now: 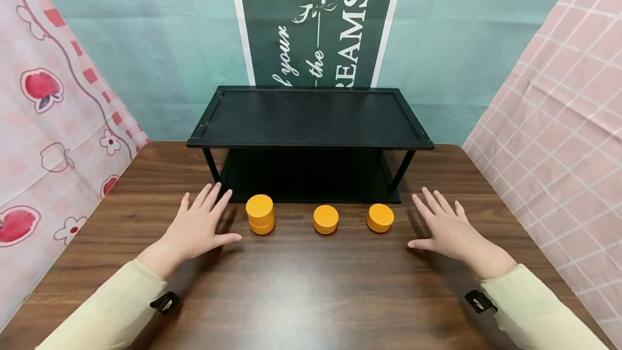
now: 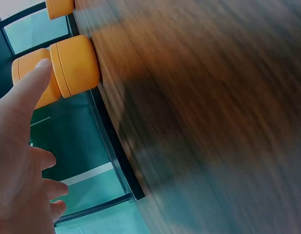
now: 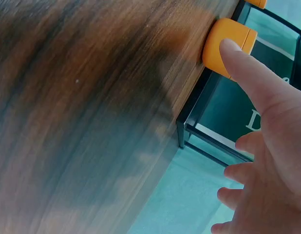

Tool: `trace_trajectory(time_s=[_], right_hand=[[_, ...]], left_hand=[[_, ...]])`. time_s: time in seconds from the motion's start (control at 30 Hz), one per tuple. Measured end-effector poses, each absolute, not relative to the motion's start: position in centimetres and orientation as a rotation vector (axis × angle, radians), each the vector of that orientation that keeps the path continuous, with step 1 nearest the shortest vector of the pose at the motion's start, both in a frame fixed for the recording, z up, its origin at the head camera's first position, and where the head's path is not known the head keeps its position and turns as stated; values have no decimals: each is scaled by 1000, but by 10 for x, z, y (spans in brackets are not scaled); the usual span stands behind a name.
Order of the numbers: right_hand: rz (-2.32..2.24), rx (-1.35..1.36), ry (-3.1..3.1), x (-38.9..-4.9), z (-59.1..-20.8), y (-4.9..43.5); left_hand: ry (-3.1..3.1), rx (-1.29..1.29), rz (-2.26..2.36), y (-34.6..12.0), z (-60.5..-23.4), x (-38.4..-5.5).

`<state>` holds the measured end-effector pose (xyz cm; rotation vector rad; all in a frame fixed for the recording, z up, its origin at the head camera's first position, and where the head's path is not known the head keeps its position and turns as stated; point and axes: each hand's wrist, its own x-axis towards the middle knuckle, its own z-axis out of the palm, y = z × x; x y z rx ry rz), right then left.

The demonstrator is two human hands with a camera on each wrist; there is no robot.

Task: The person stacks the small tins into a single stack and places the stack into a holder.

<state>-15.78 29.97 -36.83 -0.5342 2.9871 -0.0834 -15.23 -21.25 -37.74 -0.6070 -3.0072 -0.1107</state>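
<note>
Two round orange tins point(image 1: 259, 213) stand stacked at the left, one on top of the other. A single orange tin point(image 1: 325, 219) is in the middle, and another orange tin point(image 1: 380, 217) sits to its right. My left hand point(image 1: 196, 228) is spread to the left of the stack, its fingers straight and holding nothing. To the right of the right tin my right hand point(image 1: 449, 231) is spread too, with nothing in it. In the left wrist view the thumb overlaps the stacked tins point(image 2: 77, 66); in the right wrist view the thumb overlaps a tin point(image 3: 218, 46). Contact cannot be told there.
A black two-level shelf point(image 1: 311, 118) stands behind the tins on the brown wooden table point(image 1: 301, 296). Behind it hangs a teal cloth point(image 1: 160, 53) with a dark printed panel. Pink cloths hang at the left point(image 1: 58, 123) and right point(image 1: 568, 123).
</note>
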Motion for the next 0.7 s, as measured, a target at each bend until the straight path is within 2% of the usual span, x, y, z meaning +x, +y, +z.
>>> trace_trajectory(time_s=[0.33, 0.7], right_hand=[[-109, -644, 3058, -158, -371, 294], [-612, -573, 2880, -158, -374, 280]], left_hand=[[-3036, -626, -193, -209, -379, -153], [-3055, -668, -742, -201, -384, -161]])
